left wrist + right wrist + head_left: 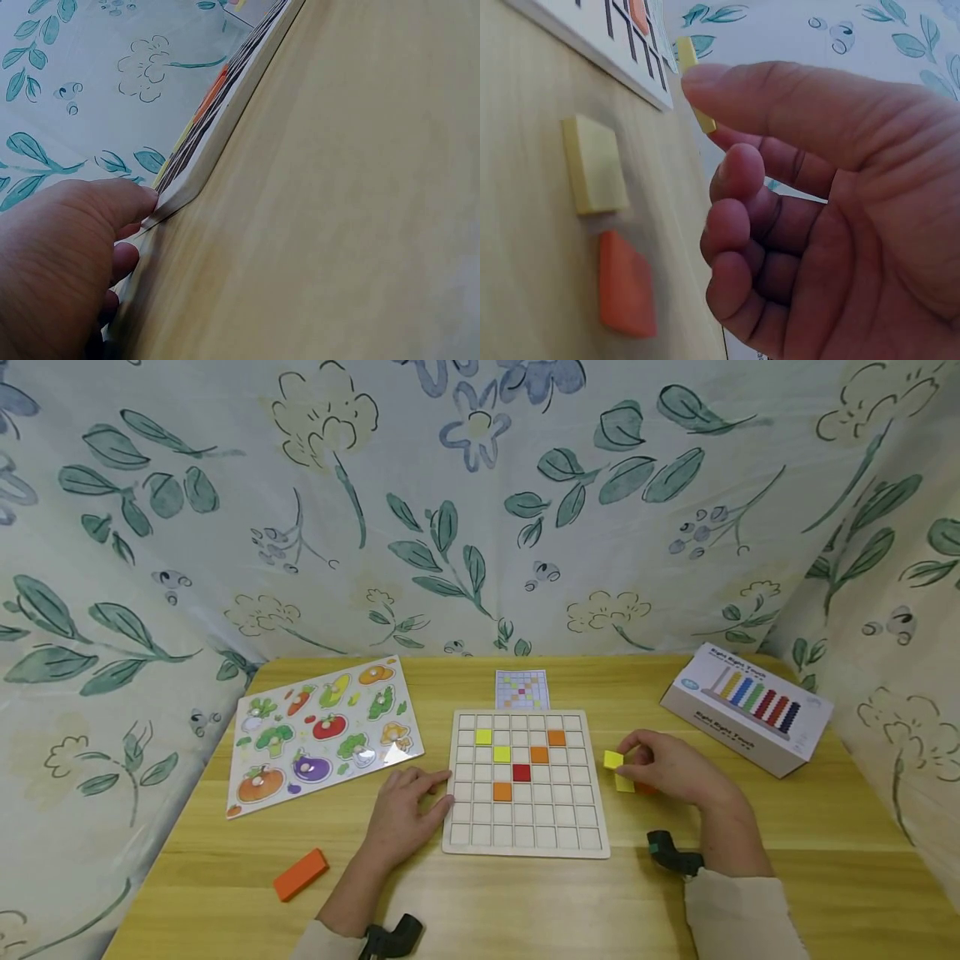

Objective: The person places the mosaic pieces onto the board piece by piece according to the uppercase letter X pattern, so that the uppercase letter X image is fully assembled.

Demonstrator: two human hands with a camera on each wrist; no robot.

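Observation:
My right hand (675, 768) pinches a small yellow square tile (612, 760) between thumb and index finger, just right of the grid board (525, 837). The right wrist view shows that tile on edge at the thumb tip, the other fingers curled beneath. On the table under this hand lie a second yellow tile (600, 169) and an orange tile (626, 289). My left hand (405, 814) rests at the board's left edge, its fingers relaxed and the thumb touching the rim. Two yellow tiles, one red tile (521, 772) and three orange tiles sit in the board's squares.
Behind the board lies a small pattern card (522, 690) with a coloured grid. A vegetable picture board (352, 693) is at the left, and an orange block (301, 875) lies nearer the front. A white toy box (750, 710) stands at the back right. Floral cloth hangs behind the table.

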